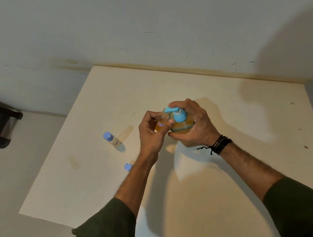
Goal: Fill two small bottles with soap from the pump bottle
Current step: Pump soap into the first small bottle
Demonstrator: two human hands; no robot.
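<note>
- Small open bottle [161, 124] near the middle of the frame, pinched by the left hand [151, 134], thumb on the front by the red label, other fingers curled round the far side.
- Standing almost straight up, long way running top to bottom, open mouth right under the tip of the blue spout [172, 109].
- Already holding orange soap up to about the neck, as far as can be seen.
- Pump bottle [181, 124] just to the right of it, the two touching or nearly so; hard to tell which.
- Right hand [195, 124] wrapped round the pump bottle, thumb at the near low side, one finger lying on top of the blue pump head.
- Next push probably straight down with that finger; mouth and spout must stay lined up, or soap may run down the side.
- Second small bottle [113, 140] with its blue cap on, standing on the surface [222, 98] left of the middle, well apart from both hands, nearer the left hand.
- Looks pale inside, maybe not filled yet.
- Loose blue cap [127, 167] lower down, just beside the left arm, likely for the open bottle.
</note>
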